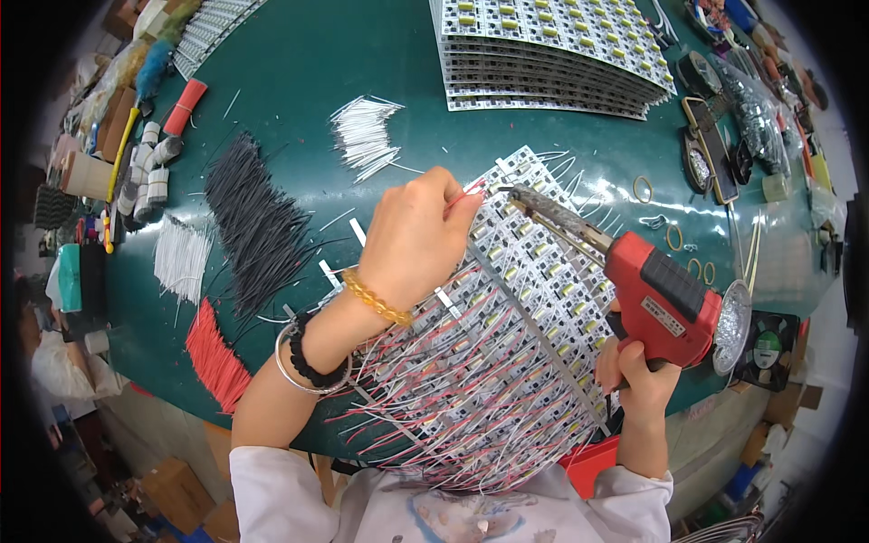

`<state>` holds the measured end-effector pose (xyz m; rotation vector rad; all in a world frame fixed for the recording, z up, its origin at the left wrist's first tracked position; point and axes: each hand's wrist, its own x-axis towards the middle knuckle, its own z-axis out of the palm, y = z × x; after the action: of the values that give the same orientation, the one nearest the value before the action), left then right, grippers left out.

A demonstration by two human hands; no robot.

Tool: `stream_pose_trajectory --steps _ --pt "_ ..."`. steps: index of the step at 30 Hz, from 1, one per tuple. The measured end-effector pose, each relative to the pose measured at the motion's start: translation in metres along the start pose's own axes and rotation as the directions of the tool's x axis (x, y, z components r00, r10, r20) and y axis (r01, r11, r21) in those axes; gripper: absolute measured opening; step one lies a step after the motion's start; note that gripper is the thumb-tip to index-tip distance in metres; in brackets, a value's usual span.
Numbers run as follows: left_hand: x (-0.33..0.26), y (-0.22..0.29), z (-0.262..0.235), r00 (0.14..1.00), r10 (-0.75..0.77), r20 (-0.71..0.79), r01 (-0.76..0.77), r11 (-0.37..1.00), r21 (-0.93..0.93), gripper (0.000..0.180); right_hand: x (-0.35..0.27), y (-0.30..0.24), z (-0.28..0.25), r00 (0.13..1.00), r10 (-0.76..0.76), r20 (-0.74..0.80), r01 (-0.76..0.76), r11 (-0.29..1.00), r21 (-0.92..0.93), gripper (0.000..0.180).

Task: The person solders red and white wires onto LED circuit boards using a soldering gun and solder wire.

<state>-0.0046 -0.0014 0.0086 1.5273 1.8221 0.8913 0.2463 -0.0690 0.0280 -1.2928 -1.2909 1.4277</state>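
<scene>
In my right hand [638, 376] is a red and black soldering gun [661, 299], its long tip reaching left to the top edge of a panel of small circuit boards [552, 258]. My left hand [421, 231] pinches a thin red wire [465, 193] close to that tip; whether wire and tip touch is too small to tell. The panel lies slanted on the green table [317, 54]. Many red and white wires [453, 389] stick out from its lower half, and white ones from its upper right. Left of my left hand lie piles of white wires [364, 136] and black wires [255, 217].
A stack of similar panels [552, 104] stands at the back. Further left are red wires [215, 357], more white wires [181, 258] and a red roll [185, 107]. On the right are rubber bands [674, 237], a phone [711, 149], a shiny round dish [733, 326] and a black fan [769, 348].
</scene>
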Motion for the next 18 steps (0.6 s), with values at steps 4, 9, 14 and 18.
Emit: stream_pose_trajectory --steps 4,9,14,18 --pt "-0.001 0.01 -0.055 0.978 0.086 0.192 -0.122 0.975 0.183 0.021 -0.01 -0.008 -0.01 0.992 0.003 -0.128 0.008 0.996 0.085 0.039" --pt "-0.016 0.036 -0.049 0.993 0.051 0.102 -0.049 0.999 -0.023 0.016 -0.02 -0.01 -0.01 0.988 -0.099 -0.117 0.109 0.991 0.083 0.067" --pt "-0.015 0.009 0.012 0.994 0.106 0.007 -0.106 0.994 0.04 0.02 -0.022 -0.004 -0.005 0.993 -0.053 -0.103 0.068 0.986 0.15 0.039" --pt "-0.015 0.007 0.018 0.994 0.109 0.017 -0.11 0.99 0.086 0.02 -0.023 0.004 -0.013 0.998 -0.025 -0.054 0.032 0.989 0.148 0.041"
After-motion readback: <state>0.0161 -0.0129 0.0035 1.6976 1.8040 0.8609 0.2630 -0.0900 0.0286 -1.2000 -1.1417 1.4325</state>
